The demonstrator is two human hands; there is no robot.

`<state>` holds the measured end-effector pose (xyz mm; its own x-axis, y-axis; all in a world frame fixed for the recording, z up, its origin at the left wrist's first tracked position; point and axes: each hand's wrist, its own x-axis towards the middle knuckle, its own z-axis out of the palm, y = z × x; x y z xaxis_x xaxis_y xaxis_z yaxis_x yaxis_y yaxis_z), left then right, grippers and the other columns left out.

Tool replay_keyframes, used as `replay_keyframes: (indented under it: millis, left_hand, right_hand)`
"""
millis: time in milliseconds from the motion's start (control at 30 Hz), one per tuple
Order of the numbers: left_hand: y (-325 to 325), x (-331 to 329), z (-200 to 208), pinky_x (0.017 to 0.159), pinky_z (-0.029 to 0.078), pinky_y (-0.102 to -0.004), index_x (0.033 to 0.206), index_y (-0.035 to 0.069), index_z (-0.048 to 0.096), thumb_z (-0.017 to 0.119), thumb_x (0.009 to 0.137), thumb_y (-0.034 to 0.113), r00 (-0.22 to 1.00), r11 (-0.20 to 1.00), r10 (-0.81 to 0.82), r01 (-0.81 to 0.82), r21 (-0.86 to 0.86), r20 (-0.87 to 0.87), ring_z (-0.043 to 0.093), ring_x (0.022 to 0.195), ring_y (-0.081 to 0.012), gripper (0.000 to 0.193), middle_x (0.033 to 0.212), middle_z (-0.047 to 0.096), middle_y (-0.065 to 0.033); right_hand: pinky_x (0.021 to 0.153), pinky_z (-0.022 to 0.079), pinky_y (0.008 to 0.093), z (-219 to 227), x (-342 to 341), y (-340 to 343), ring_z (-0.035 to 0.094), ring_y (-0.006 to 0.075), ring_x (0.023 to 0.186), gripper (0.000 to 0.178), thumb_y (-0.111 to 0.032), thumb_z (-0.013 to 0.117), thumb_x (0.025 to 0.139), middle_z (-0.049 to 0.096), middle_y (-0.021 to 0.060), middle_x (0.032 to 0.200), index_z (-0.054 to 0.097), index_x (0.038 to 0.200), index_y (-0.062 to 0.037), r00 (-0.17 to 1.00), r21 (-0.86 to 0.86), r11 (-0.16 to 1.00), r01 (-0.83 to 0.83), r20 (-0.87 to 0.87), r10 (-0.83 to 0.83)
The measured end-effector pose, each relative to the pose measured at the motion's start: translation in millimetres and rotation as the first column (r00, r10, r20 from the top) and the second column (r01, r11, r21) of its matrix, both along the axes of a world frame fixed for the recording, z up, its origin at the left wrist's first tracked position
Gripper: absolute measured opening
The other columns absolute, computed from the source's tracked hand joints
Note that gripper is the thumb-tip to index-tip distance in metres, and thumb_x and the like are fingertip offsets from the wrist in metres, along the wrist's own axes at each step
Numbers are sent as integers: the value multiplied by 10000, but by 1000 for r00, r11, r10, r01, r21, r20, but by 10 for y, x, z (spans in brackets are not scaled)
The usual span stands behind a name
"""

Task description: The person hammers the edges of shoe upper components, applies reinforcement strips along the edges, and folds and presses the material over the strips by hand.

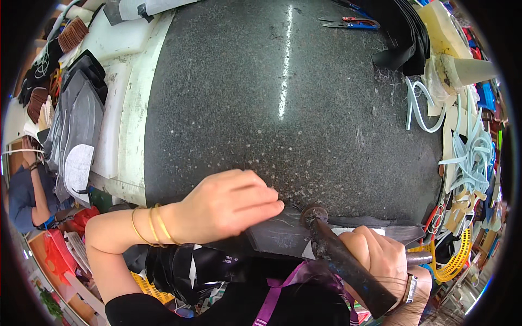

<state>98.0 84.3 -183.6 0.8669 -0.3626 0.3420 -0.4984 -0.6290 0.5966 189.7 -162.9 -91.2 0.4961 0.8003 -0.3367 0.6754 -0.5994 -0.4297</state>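
My right hand (375, 252) is wrapped round the handle of a dark metal hammer (348, 263) near the lower right. One round end of its head rests at or just over the edge of a dark grey sheet piece (280, 232), which lies along the worktop's near edge. To the left, my left hand (231, 204) is closed above that sheet, its fingers curled and pressed together. Whatever those fingers may hold is hidden. Black glossy material (228, 269) with small white marks hangs below the edge, against my lap.
Thread snips (353, 23) lie on the dark worktop (261, 108) at the far right, beside folded black strips (408, 43). Pale blue tubing (470, 157) is heaped at the right, above a yellow basket (454, 261). Grey cut pieces (76, 119) stack at the left, near another person's arm (39, 195).
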Motion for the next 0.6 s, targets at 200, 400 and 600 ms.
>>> replay_keyframes:
  millis: [200, 400, 600]
  left_hand:
    - [-127, 24, 198, 579, 507, -293, 916, 4, 694, 695, 689, 91, 1000, 974, 5, -9, 228, 15, 590, 752, -180, 243, 932, 624, -60]
    - [-236, -54, 208, 602, 487, -273, 898, 9, 690, 695, 733, 103, 999, 940, -4, -11, 342, 43, 568, 754, -167, 190, 954, 619, -51]
    - [-169, -170, 207, 682, 512, -299, 976, 7, 686, 729, 719, 115, 998, 900, 48, -59, 432, 36, 575, 830, -224, 282, 1026, 619, -67]
  right_hand:
    - [564, 495, 412, 85, 167, 95, 644, 296, 643, 121, -72, 678, 769, 606, 96, 724, 627, 879, -80, 982, 127, 975, 183, 21, -187]
    - [546, 484, 420, -1, 116, 114, 630, 323, 636, 200, -71, 721, 753, 608, 109, 752, 590, 905, -67, 995, 203, 975, 87, 22, -93]
    - [551, 493, 409, -93, 454, 199, 622, 315, 658, 241, -100, 656, 756, 538, 126, 750, 551, 970, -61, 930, 282, 955, -88, -320, 180]
